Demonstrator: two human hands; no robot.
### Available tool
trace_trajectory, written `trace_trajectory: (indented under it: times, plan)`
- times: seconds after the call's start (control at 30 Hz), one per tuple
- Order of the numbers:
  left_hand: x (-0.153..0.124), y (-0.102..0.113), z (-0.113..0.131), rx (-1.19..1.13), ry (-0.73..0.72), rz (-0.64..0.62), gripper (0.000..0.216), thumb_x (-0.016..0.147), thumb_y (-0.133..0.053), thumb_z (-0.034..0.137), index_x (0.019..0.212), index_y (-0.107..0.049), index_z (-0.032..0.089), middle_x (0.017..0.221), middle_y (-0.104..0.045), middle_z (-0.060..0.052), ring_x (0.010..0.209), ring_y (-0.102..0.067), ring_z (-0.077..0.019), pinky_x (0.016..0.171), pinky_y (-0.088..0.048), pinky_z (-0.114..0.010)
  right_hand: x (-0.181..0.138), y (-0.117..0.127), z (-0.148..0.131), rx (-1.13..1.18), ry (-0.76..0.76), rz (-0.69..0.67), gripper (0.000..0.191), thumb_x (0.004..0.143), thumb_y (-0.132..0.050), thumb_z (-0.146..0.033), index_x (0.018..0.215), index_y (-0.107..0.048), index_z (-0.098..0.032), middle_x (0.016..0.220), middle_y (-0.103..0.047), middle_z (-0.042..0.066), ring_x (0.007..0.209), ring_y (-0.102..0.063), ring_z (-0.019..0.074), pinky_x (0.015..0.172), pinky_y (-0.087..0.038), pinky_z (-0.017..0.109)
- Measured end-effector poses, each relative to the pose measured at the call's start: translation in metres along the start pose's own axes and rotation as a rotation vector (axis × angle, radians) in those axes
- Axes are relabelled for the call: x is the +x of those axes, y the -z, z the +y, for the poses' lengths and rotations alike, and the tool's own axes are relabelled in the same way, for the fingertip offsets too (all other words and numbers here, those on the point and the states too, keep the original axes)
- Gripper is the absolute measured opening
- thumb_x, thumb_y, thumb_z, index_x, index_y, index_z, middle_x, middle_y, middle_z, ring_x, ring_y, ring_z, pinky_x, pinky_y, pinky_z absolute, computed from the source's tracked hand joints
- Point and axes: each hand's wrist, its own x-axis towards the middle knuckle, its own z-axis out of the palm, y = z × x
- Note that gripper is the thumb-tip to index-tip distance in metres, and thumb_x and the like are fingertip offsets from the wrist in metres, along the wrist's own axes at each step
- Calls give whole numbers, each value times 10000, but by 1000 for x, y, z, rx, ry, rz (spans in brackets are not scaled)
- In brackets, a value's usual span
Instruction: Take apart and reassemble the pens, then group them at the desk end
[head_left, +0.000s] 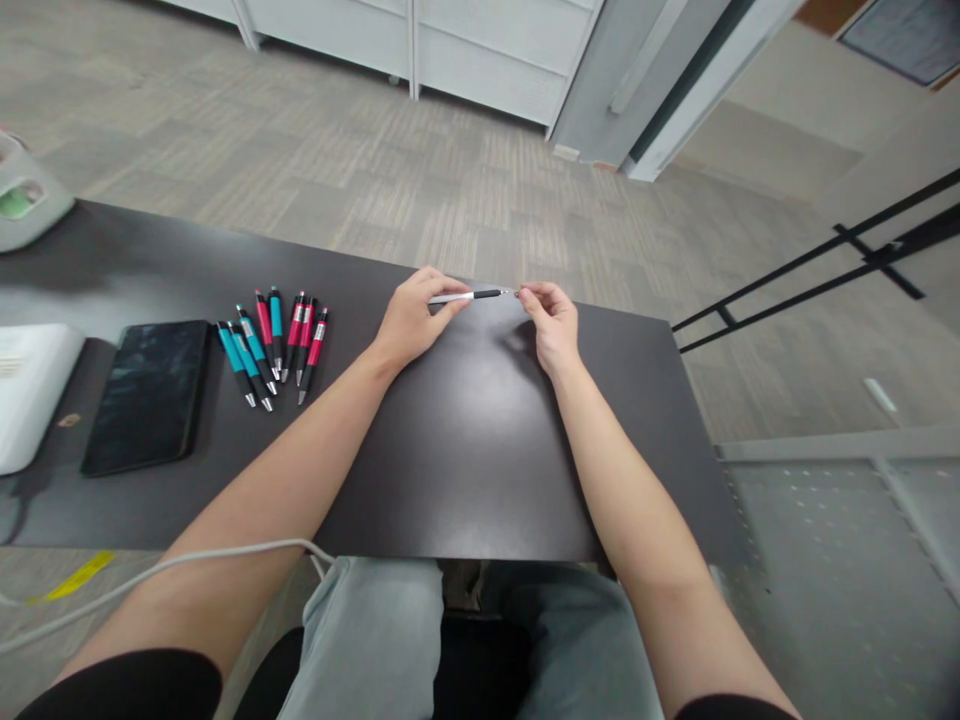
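Over the far edge of the dark desk (465, 450), my left hand (415, 318) pinches a white pen with a black grip (469, 296), held level with its front end toward the right. My right hand (553, 322) is closed at the fingertips around a tiny metallic piece (516, 293), just off the pen's front end. That piece is too small to make out; it may be the pen's tip. Left of my left hand lie several red pens (306, 335) and several teal pens (251, 345), grouped with black grips and silver tips.
A black tablet (150, 395) lies left of the pens, with a white device (34, 390) beside it. A pale container (30, 200) stands at the far left. A white cable (187, 560) crosses my left forearm. Black metal bars (810, 270) stand beyond the right edge.
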Motion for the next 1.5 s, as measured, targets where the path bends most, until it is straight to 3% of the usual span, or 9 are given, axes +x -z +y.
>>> trace_trajectory:
  times: [0.2,0.43,0.6,0.73,0.87,1.03,1.23,1.4,1.5]
  plan:
    - [0,1,2,-2,-27,-30,166,1057,-856,463,1012,-880,304,1082,-862,-76,1092,-795,-315,1069,-671,-503,-2,-2,-4,65,-41,-60,524,887,-989,-746,955,-708,-309,1033,-861,56,1152,-834,292,1083,-684,471]
    - [-2,1,-2,19,-67,-53,144,1075,-820,413,1069,-891,288,1120,-862,-68,1120,-795,-305,1093,-662,-494,-1,-1,11,189,25,-159,593,778,-1057,-785,1014,-765,-325,1056,-872,28,1074,-823,275,1070,-673,449]
    - [-2,2,-1,55,-41,-69,126,1065,-842,398,1084,-902,289,1124,-851,-68,1127,-790,-309,1103,-655,-494,-1,-2,9,22,46,-181,577,922,-926,-849,984,-747,-304,933,-783,14,928,-736,243,940,-624,409]
    - [-2,2,-1,71,-53,-88,132,1067,-844,398,1079,-913,286,1111,-831,-65,1101,-783,-295,1085,-653,-477,-4,-4,2,-165,56,-199,662,1052,-752,-902,844,-627,-286,778,-606,-13,821,-613,218,828,-543,372]
    - [-3,1,-2,79,-67,-100,146,1078,-838,409,1095,-914,285,1121,-831,-65,1095,-781,-293,1074,-652,-474,-7,-6,-5,-241,63,-229,752,1083,-636,-962,765,-512,-292,719,-497,-14,805,-580,229,808,-522,373]
    - [-2,1,-4,82,-71,-76,153,1090,-831,408,1112,-908,278,1127,-840,-72,1116,-781,-302,1077,-650,-477,-8,-7,-9,-221,87,-231,712,1097,-611,-959,830,-543,-303,764,-574,-5,823,-601,238,834,-547,386]
    - [-1,2,-2,85,-74,-94,147,1069,-852,419,1074,-908,282,1092,-818,-65,1081,-771,-295,1030,-654,-466,-10,-9,-11,-203,38,-274,768,1090,-576,-989,762,-489,-299,681,-437,-22,771,-563,231,799,-544,387]
    - [-1,2,-4,80,-77,-79,145,1069,-860,419,1084,-910,284,1100,-824,-66,1087,-770,-297,1050,-651,-470,-11,-10,-14,-165,37,-231,691,1136,-603,-905,813,-544,-298,751,-543,-6,818,-598,237,851,-561,395]
    - [-2,2,-6,67,-96,-75,124,1064,-863,394,1089,-913,284,1112,-827,-66,1079,-776,-291,1060,-646,-469,-8,-9,-9,-180,34,-240,700,1127,-633,-898,788,-515,-297,756,-513,-8,828,-590,236,858,-546,392]
